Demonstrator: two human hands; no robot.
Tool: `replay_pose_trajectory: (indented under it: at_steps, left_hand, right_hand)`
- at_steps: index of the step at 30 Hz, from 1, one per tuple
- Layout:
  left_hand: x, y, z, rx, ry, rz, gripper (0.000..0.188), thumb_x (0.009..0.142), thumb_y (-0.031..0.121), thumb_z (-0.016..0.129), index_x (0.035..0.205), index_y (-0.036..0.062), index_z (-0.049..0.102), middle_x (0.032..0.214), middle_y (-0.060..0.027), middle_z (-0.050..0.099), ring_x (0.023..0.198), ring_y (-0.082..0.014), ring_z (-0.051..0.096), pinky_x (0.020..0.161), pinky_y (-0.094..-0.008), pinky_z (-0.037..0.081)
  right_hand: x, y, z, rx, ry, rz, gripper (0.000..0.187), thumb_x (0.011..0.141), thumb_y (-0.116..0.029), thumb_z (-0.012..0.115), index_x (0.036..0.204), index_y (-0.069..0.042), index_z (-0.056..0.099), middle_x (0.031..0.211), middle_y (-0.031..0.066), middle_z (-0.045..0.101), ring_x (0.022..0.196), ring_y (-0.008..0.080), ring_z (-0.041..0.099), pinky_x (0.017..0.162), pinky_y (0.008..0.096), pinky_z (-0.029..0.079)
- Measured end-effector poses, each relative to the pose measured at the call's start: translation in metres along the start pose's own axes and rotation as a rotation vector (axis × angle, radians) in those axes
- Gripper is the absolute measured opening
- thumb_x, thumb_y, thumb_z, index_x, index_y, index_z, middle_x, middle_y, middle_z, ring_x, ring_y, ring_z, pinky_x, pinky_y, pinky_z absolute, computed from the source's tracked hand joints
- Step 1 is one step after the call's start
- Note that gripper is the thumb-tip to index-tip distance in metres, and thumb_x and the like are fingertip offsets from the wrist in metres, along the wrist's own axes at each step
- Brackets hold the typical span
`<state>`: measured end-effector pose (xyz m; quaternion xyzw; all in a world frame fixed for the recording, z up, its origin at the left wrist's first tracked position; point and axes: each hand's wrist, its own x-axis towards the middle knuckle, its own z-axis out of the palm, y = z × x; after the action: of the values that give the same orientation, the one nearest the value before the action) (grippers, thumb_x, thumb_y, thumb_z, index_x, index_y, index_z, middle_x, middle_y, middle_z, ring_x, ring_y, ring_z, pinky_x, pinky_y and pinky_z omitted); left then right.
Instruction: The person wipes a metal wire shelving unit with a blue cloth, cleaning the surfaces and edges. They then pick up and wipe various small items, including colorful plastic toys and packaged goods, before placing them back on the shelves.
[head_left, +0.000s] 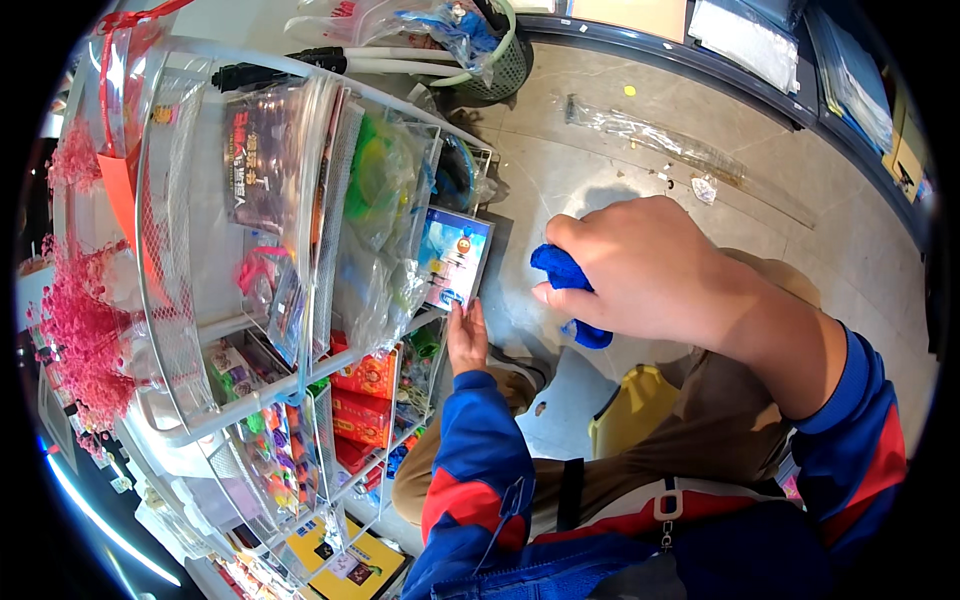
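My right hand (pixel 650 275) is closed around a crumpled blue cloth (pixel 568 280), held in the air above the floor to the right of the rack. Bits of the cloth stick out past the thumb and below the fingers. My left hand (pixel 467 337) grips the lower corner of a flat blue-and-white box (pixel 455 255) with its fingertips. The box carries a small cartoon picture and juts out at the side of the white wire rack (pixel 320 380). Where its far side rests is hidden.
Clear plastic bags (pixel 385 190), thin booklets (pixel 270 160) and red packets (pixel 365 400) fill the rack. Pink dried flowers (pixel 90 330) stand at the left. A green basket (pixel 510 70) holds bags at the back. A long plastic-wrapped strip (pixel 660 140) and scraps lie on the floor. A yellow object (pixel 630 415) is near my legs.
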<state>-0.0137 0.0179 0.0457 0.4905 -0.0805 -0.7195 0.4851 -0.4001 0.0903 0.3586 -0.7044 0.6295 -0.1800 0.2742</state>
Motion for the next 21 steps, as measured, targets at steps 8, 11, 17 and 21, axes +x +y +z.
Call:
replay_pose_trajectory:
  at_steps: [8,11,17,21]
  left_hand:
    - [0.002,-0.003,0.021,-0.028,-0.046,-0.115,0.038,0.095,0.026,0.060,0.117,-0.0040,0.052,0.115,-0.0147,0.061,0.107,-0.0293,0.060,0.096,-0.0398,0.051]
    - [0.007,-0.004,0.021,0.030,-0.064,-0.190,0.038,0.095,0.030,0.060,0.120,0.0025,0.051,0.117,-0.0139,0.059,0.110,-0.0307,0.060,0.093,-0.0404,0.053]
    - [0.034,-0.009,0.058,-0.082,-0.107,-0.186,0.034,0.098,0.031,0.053,0.121,0.0048,0.051,0.116,-0.0142,0.059,0.109,-0.0312,0.060,0.091,-0.0408,0.053]
    - [0.063,-0.020,0.077,-0.080,-0.111,-0.220,0.032,0.098,0.030,0.054,0.115,0.0042,0.053,0.110,-0.0140,0.061,0.105,-0.0290,0.061,0.089,-0.0399,0.054]
  right_hand:
    - [0.001,0.000,0.001,-0.017,0.006,-0.004,0.035,0.082,-0.034,0.063,0.091,-0.001,0.062,0.068,0.0149,0.065,0.067,0.0330,0.067,0.058,0.0432,0.052]
    - [0.001,-0.001,0.001,-0.009,0.015,0.007,0.034,0.081,-0.034,0.063,0.090,-0.001,0.062,0.067,0.0150,0.065,0.066,0.0329,0.066,0.058,0.0431,0.052]
    - [0.000,0.000,-0.008,-0.041,-0.066,0.050,0.034,0.081,-0.035,0.064,0.088,-0.002,0.061,0.068,0.0147,0.066,0.066,0.0319,0.066,0.057,0.0422,0.052]
    - [0.002,0.003,-0.006,-0.031,-0.042,0.047,0.035,0.082,-0.038,0.064,0.087,-0.004,0.061,0.068,0.0129,0.066,0.065,0.0314,0.066,0.057,0.0420,0.052]
